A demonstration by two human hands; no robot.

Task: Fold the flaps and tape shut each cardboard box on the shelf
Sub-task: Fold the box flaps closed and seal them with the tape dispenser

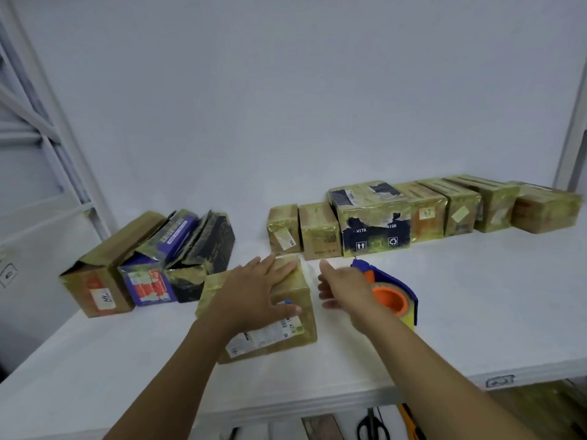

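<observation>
A closed cardboard box [295,325] with a white shipping label lies in the middle of the white shelf [476,312]. My left hand [257,290] rests flat on its top, fingers spread. My right hand [340,287] hovers just right of the box with fingers apart and holds nothing. Directly behind that hand a blue and orange tape dispenser [394,296] stands on the shelf. A row of taped boxes [374,217] lines the back wall to the right. At the left stand three boxes [149,265] with raised flaps.
White shelf uprights rise at the left [73,154] and right [571,122] edges. Under the shelf's front edge I see black scissors [371,427] and a yellow tool [409,423]. A small blue sticker [500,381] marks the shelf's front lip.
</observation>
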